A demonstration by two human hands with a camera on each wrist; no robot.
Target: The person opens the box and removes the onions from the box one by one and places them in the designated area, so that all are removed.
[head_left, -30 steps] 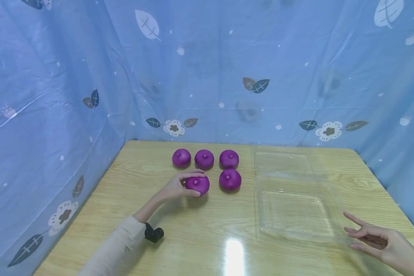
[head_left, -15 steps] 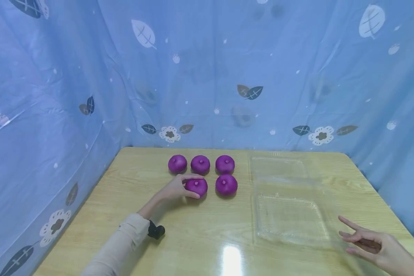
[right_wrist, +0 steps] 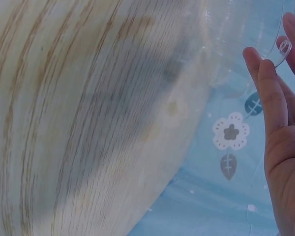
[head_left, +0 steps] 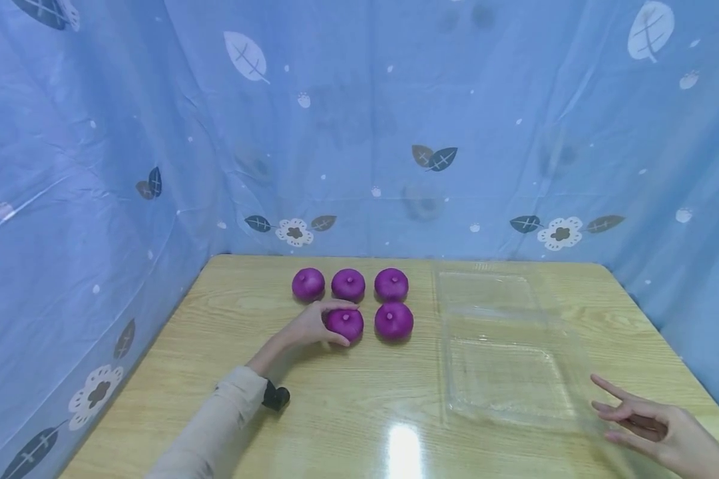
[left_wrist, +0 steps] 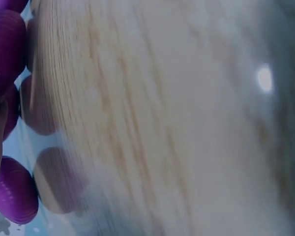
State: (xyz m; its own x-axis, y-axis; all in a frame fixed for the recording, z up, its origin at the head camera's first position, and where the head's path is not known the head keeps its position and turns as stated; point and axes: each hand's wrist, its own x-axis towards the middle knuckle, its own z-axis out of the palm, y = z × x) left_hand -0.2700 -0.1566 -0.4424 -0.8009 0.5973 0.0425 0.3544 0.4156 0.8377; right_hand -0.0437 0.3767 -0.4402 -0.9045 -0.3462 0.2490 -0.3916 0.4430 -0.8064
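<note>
In the head view, my left hand has its thumb and fingers around a purple onion at the left of the front row. Another purple onion sits just right of it. In the left wrist view, purple onions crowd the left edge, partly behind the thumb. My right hand is beside the right edge of a clear plastic container, its fingers mostly extended. In the right wrist view, the container's clear rim passes among the fingers; whether they press it is unclear.
Behind the front pair stand three more onions, left, middle and right. The clear lid part lies back from the container. A blue patterned curtain borders the wooden table behind and at the sides.
The gripped onion has gone from slightly above the table down beside its neighbour, a little back and right. The head view has shifted. My right hand stays at the container's edge.
</note>
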